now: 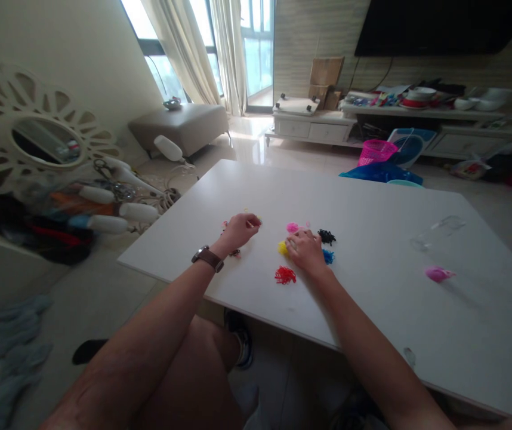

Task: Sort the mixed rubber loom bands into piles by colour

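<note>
My left hand [242, 232] hovers just above a loose spread of mixed small rubber bands [235, 253] on the white table [372, 209]. Its thumb and fingertips are pinched together; what lies between them is too small to make out. My right hand [305, 249] rests with fingers apart, bent down over the edge of a yellow rubber band pile [282, 248], partly hiding it. Around this hand lie a pink pile [292, 227], a black pile [327, 236], a blue pile [329, 257] and, nearer me, a red pile [285, 275] of the same bands.
On the table's right side are a clear plastic container [439, 233] lying on its side and a pink object [437, 274]. A pink basket [376, 153] and blue plastic [381, 172] stand beyond the far edge. A lamp with white shades [138, 212] is to the left.
</note>
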Demonstrator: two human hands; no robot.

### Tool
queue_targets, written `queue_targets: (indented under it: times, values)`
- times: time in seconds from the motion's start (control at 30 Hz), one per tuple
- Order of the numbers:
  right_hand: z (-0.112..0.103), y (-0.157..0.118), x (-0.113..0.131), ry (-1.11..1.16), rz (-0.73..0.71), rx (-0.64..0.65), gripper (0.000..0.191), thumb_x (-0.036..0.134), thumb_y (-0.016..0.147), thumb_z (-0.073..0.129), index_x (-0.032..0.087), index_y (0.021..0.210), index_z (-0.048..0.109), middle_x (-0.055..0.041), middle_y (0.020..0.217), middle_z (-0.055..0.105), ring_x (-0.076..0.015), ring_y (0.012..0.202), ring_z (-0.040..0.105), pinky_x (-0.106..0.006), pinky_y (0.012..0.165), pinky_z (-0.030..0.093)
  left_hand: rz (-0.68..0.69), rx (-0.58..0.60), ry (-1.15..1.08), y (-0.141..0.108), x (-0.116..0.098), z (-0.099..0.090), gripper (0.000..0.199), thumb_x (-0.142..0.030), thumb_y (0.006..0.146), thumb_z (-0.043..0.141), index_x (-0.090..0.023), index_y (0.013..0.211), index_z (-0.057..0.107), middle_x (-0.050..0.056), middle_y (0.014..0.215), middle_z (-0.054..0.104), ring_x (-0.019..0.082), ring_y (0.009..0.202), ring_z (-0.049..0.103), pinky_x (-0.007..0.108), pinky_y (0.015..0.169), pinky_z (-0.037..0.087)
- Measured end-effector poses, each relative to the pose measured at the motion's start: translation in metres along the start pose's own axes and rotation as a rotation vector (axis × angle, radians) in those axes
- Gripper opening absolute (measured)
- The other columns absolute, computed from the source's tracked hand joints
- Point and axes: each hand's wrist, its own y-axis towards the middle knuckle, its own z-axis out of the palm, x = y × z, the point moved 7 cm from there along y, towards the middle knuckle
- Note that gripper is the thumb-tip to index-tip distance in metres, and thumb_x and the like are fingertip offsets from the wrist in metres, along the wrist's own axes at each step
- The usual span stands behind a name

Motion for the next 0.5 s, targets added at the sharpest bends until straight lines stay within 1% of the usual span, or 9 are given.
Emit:
queue_targets:
  times: [0.1, 0.2, 0.3, 0.4, 0.5]
  values:
    - [0.001, 0.001, 0.000, -0.005, 0.012, 0.019, 0.034, 0.037, 0.103, 0.042, 0.023, 0.104, 0.073, -0.0090, 0.120, 0.071, -0.0279, 0.120, 0.052, -0.047, 0.102, 0.031, -0.054, 0.001, -0.057, 0.002, 0.016, -0.001, 0.014, -0.019, 0.076, 0.064, -0.015, 0.084, 0.075, 0.005, 0.079, 0.075, 0.016, 0.072, 0.065, 0.027, 0.069, 0.048]
    - [0.000, 0.002, 0.000, -0.008, 0.021, 0.003, 0.035, 0.038, 0.103, 0.041, 0.021, 0.104, 0.072, -0.0099, 0.122, 0.071, -0.0283, 0.119, 0.051, -0.047, 0.102, 0.030, -0.075, 0.016, -0.087, 0.003, 0.024, 0.002, 0.015, -0.021, 0.076, 0.064, -0.015, 0.084, 0.075, 0.004, 0.075, 0.073, 0.016, 0.071, 0.064, 0.027, 0.068, 0.047]
    - [0.000, 0.003, 0.000, -0.014, 0.025, -0.007, 0.034, 0.039, 0.103, 0.042, 0.022, 0.104, 0.071, -0.0094, 0.120, 0.071, -0.0285, 0.119, 0.051, -0.047, 0.101, 0.029, -0.067, 0.035, -0.089, 0.004, 0.023, 0.006, 0.016, -0.021, 0.075, 0.063, -0.015, 0.084, 0.075, 0.004, 0.075, 0.073, 0.017, 0.071, 0.065, 0.027, 0.066, 0.046]
    - [0.000, 0.002, 0.000, -0.010, 0.024, 0.002, 0.031, 0.038, 0.102, 0.043, 0.024, 0.103, 0.071, -0.0078, 0.118, 0.071, -0.0283, 0.118, 0.050, -0.047, 0.099, 0.029, -0.052, 0.054, -0.068, 0.004, 0.016, 0.008, 0.017, -0.022, 0.075, 0.063, -0.015, 0.085, 0.075, 0.005, 0.076, 0.073, 0.017, 0.073, 0.065, 0.027, 0.067, 0.047]
    - [0.001, 0.002, 0.002, 0.000, 0.015, 0.020, 0.031, 0.038, 0.103, 0.044, 0.024, 0.099, 0.071, -0.0085, 0.119, 0.071, -0.0286, 0.117, 0.050, -0.046, 0.097, 0.029, -0.039, 0.064, -0.043, 0.003, 0.008, 0.007, 0.017, -0.020, 0.075, 0.063, -0.015, 0.085, 0.076, 0.005, 0.077, 0.074, 0.018, 0.076, 0.066, 0.027, 0.069, 0.048]
